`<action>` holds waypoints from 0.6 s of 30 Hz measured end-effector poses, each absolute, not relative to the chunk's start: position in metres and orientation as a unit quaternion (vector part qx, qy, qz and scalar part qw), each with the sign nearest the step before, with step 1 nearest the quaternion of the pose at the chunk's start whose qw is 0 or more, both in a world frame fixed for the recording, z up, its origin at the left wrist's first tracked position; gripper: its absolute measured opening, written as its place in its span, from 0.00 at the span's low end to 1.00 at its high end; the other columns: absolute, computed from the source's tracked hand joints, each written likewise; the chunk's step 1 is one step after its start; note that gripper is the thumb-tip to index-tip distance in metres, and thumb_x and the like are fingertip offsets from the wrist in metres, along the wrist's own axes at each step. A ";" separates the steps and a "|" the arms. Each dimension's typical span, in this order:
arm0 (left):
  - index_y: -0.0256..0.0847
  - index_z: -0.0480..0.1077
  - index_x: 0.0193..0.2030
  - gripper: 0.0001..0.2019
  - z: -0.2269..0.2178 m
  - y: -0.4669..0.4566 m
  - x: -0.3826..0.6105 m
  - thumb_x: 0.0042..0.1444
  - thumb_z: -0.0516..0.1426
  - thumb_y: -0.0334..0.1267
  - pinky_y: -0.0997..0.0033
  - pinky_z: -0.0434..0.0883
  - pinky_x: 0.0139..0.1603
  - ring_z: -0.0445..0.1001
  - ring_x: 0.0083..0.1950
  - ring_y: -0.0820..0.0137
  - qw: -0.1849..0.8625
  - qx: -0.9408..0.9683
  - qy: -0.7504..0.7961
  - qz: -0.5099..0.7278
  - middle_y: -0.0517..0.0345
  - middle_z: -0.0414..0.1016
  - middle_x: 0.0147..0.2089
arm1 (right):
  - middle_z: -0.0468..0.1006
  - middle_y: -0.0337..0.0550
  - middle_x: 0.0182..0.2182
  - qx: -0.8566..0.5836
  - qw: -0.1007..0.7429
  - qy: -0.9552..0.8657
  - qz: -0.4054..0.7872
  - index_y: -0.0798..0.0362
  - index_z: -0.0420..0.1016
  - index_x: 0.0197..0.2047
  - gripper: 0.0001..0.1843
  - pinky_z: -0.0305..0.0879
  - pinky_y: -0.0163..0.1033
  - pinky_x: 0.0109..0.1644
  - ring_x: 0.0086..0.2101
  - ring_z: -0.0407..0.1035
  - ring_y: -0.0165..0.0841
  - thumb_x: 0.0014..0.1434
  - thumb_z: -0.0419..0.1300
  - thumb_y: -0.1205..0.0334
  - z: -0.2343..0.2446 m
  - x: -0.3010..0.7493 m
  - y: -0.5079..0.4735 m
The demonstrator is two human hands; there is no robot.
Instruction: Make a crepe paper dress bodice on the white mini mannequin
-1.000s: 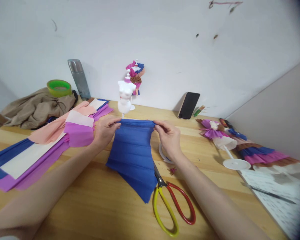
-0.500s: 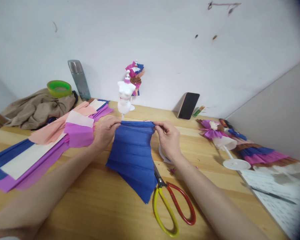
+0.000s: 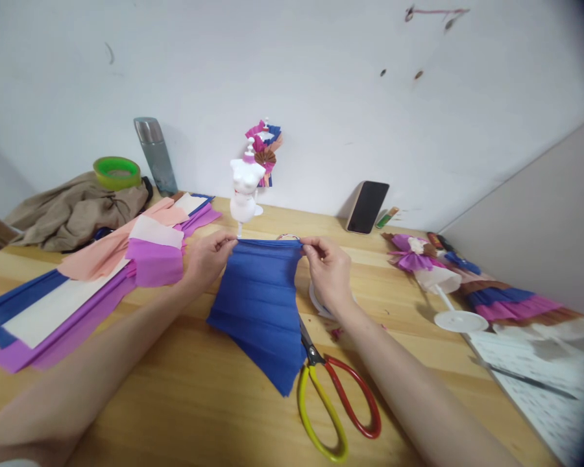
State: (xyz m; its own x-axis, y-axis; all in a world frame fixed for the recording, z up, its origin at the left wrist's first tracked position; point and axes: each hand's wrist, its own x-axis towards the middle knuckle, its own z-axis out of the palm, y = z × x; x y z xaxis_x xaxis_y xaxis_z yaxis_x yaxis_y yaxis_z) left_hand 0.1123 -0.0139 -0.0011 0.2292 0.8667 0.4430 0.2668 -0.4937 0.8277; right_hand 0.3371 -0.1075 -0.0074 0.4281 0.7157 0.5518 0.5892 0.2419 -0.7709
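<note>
A sheet of blue crepe paper [image 3: 260,298] with crosswise creases hangs between my hands, its top edge folded into a narrow band. My left hand [image 3: 209,259] pinches the band's left end, and my right hand [image 3: 328,269] pinches the right end. The sheet's lower part slants down to a corner near the scissors [image 3: 338,389], which have one yellow and one red handle; the paper covers part of their blades. Just behind the band stands a small white mannequin [image 3: 244,191]. Partly hidden by my right hand is a round white object [image 3: 317,299].
Strips of purple, peach, white and blue paper [image 3: 92,292] lie at left, near a cloth [image 3: 73,211], a tape roll [image 3: 117,172] and a bottle [image 3: 156,155]. A phone [image 3: 367,206] leans on the wall. Paper-dressed mannequins [image 3: 506,298] lie at right above a patterned sheet [image 3: 530,389].
The folded top edge has dropped slightly and looks flatter and narrower. Both hands still pinch its ends in nearly the same place.
</note>
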 end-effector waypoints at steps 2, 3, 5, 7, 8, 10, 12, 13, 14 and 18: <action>0.42 0.77 0.29 0.05 0.000 -0.016 0.115 0.51 0.61 0.40 0.73 0.64 0.24 0.67 0.19 0.73 0.372 0.688 0.400 0.477 0.64 0.70 0.18 | 0.83 0.45 0.33 -0.621 0.576 -0.528 0.059 0.51 0.79 0.35 0.09 0.69 0.45 0.43 0.35 0.75 0.39 0.59 0.58 0.59 -0.008 0.339 -0.107; 0.42 0.76 0.29 0.05 0.001 -0.017 0.116 0.49 0.61 0.40 0.73 0.63 0.22 0.66 0.18 0.73 0.398 0.673 0.401 0.477 0.65 0.69 0.17 | 0.82 0.45 0.32 -0.624 0.574 -0.526 0.064 0.51 0.78 0.35 0.09 0.68 0.44 0.42 0.34 0.75 0.39 0.59 0.58 0.59 -0.008 0.339 -0.107; 0.42 0.75 0.28 0.05 0.003 -0.019 0.118 0.47 0.63 0.40 0.74 0.63 0.20 0.67 0.17 0.73 0.437 0.649 0.402 0.476 0.65 0.69 0.17 | 0.82 0.44 0.31 -0.629 0.570 -0.524 0.071 0.51 0.77 0.34 0.09 0.68 0.44 0.42 0.33 0.74 0.38 0.60 0.57 0.59 -0.009 0.340 -0.106; 0.41 0.75 0.28 0.05 0.005 -0.020 0.119 0.46 0.63 0.39 0.75 0.65 0.20 0.69 0.18 0.73 0.455 0.634 0.406 0.476 0.63 0.73 0.19 | 0.81 0.44 0.30 -0.631 0.567 -0.524 0.077 0.51 0.77 0.34 0.08 0.67 0.44 0.41 0.32 0.74 0.38 0.60 0.57 0.59 -0.010 0.341 -0.105; 0.40 0.74 0.28 0.06 0.006 -0.020 0.120 0.46 0.63 0.39 0.75 0.65 0.20 0.70 0.18 0.73 0.459 0.628 0.408 0.478 0.61 0.74 0.20 | 0.81 0.43 0.30 -0.631 0.568 -0.523 0.082 0.51 0.76 0.35 0.08 0.67 0.44 0.41 0.32 0.74 0.38 0.59 0.57 0.59 -0.011 0.341 -0.105; 0.39 0.73 0.27 0.06 0.008 -0.020 0.121 0.45 0.63 0.39 0.75 0.66 0.20 0.72 0.19 0.72 0.468 0.616 0.408 0.485 0.59 0.76 0.22 | 0.80 0.43 0.29 -0.626 0.575 -0.518 0.097 0.51 0.76 0.34 0.08 0.68 0.44 0.40 0.31 0.73 0.37 0.59 0.58 0.58 -0.012 0.342 -0.104; 0.39 0.73 0.27 0.07 0.010 -0.020 0.121 0.44 0.63 0.40 0.75 0.68 0.20 0.73 0.19 0.72 0.485 0.601 0.402 0.492 0.59 0.77 0.23 | 0.80 0.43 0.28 -0.617 0.587 -0.510 0.119 0.52 0.75 0.33 0.07 0.68 0.44 0.40 0.31 0.73 0.37 0.57 0.59 0.58 -0.012 0.343 -0.103; 0.38 0.73 0.27 0.08 0.010 -0.020 0.121 0.43 0.64 0.40 0.75 0.68 0.20 0.73 0.20 0.72 0.495 0.592 0.399 0.495 0.58 0.78 0.24 | 0.80 0.42 0.28 -0.612 0.593 -0.506 0.130 0.52 0.75 0.32 0.07 0.69 0.44 0.40 0.30 0.73 0.36 0.57 0.60 0.57 -0.012 0.343 -0.102; 0.38 0.73 0.27 0.09 0.011 -0.019 0.121 0.42 0.64 0.41 0.75 0.69 0.21 0.74 0.20 0.72 0.507 0.582 0.397 0.497 0.58 0.78 0.24 | 0.79 0.42 0.27 -0.607 0.600 -0.502 0.141 0.52 0.75 0.32 0.07 0.69 0.44 0.40 0.30 0.73 0.36 0.56 0.60 0.57 -0.011 0.343 -0.101; 0.37 0.72 0.27 0.13 0.011 -0.018 0.121 0.38 0.67 0.42 0.73 0.72 0.24 0.77 0.23 0.68 0.542 0.545 0.391 0.507 0.58 0.76 0.20 | 0.79 0.41 0.25 -0.583 0.631 -0.471 0.201 0.52 0.74 0.29 0.09 0.71 0.43 0.38 0.29 0.74 0.36 0.52 0.63 0.55 -0.009 0.344 -0.099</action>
